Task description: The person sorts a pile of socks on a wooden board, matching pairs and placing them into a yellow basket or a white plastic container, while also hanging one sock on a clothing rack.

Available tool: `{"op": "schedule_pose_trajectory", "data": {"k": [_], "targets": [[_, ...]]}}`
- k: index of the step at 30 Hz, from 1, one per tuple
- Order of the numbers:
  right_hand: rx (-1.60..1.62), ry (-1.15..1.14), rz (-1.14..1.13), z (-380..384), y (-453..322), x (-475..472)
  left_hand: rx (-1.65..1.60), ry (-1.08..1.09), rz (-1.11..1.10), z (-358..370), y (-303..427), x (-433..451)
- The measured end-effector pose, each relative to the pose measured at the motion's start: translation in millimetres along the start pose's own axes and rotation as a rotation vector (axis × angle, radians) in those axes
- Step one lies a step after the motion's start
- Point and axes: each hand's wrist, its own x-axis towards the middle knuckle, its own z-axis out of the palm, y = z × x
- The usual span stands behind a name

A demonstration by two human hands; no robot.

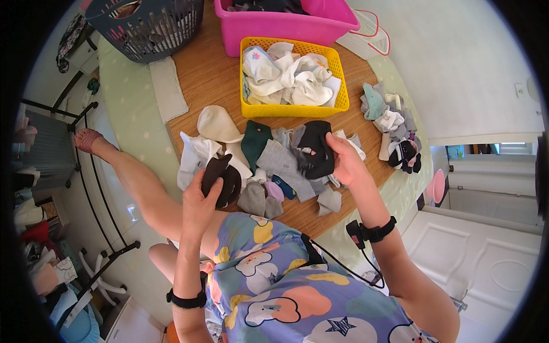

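Note:
My left hand grips a bunched dark brown sock between thumb and fingers, above the left side of a sock pile. In my right hand is the edge of a black sock with a small light patch on it. Between the hands lie a dark green sock, a grey sock and a small lilac sock. White and cream socks spread behind my left hand. Near my right wrist rests a light grey folded sock.
Behind the pile stands a yellow plastic basket of white socks. Farther back are a pink tub, a dark grey laundry basket and a white basket. Rolled socks are heaped at the right. A bamboo mat covers the bed.

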Motion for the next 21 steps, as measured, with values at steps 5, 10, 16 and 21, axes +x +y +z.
{"op": "schedule_pose_trajectory", "data": {"k": [5,10,16,21], "targets": [[0.294,-0.362,0.141,41,8,-13,-0.204,-0.156,-0.156,19,9,3],[-0.322,-0.225,-0.145,88,41,8,-0.573,-0.365,-0.019,39,22,-6],[-0.752,-0.31,-0.335,90,42,14,-0.152,-0.205,0.169,21,34,4],[-1.014,-0.375,-0.476,113,41,16,0.15,-0.186,0.399,5,35,15]]}}
